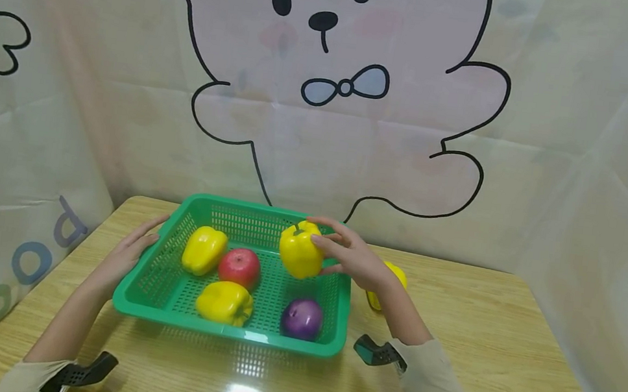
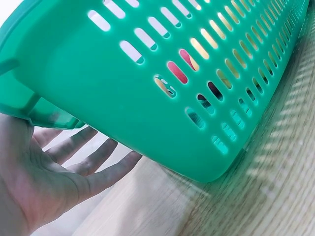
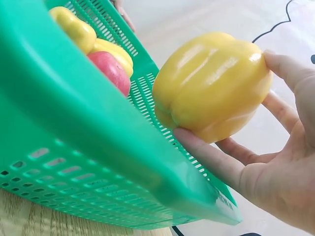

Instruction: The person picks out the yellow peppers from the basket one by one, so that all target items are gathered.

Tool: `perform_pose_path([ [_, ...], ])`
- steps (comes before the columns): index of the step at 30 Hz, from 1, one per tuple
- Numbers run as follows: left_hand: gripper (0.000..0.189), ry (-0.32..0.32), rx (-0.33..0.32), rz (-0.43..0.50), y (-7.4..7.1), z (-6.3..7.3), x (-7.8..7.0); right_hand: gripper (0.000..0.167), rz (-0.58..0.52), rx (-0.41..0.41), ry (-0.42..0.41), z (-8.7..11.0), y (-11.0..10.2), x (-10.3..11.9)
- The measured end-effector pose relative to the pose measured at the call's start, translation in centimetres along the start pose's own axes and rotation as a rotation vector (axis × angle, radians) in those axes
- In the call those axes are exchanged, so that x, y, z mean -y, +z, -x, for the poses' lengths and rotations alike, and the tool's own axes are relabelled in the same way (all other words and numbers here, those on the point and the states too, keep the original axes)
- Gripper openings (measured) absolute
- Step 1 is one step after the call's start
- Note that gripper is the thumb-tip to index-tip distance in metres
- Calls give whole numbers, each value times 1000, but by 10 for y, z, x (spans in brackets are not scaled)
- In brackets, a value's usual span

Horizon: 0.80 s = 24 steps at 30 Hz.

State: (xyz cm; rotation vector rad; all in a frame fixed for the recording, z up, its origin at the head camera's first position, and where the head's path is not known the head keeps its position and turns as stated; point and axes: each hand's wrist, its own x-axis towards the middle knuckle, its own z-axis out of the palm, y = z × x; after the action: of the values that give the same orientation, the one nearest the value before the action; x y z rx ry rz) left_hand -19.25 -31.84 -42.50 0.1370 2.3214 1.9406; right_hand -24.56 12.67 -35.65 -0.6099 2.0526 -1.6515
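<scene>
My right hand (image 1: pixel 351 253) grips a yellow bell pepper (image 1: pixel 300 250) over the right end of a green plastic basket (image 1: pixel 227 328). In the right wrist view, the thumb and fingertips pinch this pepper (image 3: pixel 211 83) around its sides, and it is raised above the basket's rim. My left hand (image 1: pixel 127 255) rests at the basket's left side. Its fingers lie straight under the rim against the wall in the left wrist view. Inside the basket are two more yellow bell peppers (image 1: pixel 204 250), a red apple (image 1: pixel 240 268) and a round, glossy purple thing (image 1: pixel 301 318).
Another yellow object (image 1: pixel 396 273) lies on the wooden table (image 1: pixel 483 347) right of the basket, partly hidden behind my right forearm. A cloth backdrop (image 1: pixel 139 135) with a cartoon bear closes off the back and sides. Black straps (image 1: pixel 80 374) sit on both sleeves.
</scene>
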Motion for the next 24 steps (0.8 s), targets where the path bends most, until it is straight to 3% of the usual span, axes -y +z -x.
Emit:
perform_pose_path([
  [6, 66, 1, -8, -24, 0, 0, 0, 51, -15, -19, 8, 7, -2, 1],
  [13, 66, 5, -3, -22, 0, 0, 1, 65, 20, -30, -6, 12, -5, 0],
  [24, 67, 7, -5, 0, 0, 0, 1, 70, -1, -58, 2, 24, -12, -5],
])
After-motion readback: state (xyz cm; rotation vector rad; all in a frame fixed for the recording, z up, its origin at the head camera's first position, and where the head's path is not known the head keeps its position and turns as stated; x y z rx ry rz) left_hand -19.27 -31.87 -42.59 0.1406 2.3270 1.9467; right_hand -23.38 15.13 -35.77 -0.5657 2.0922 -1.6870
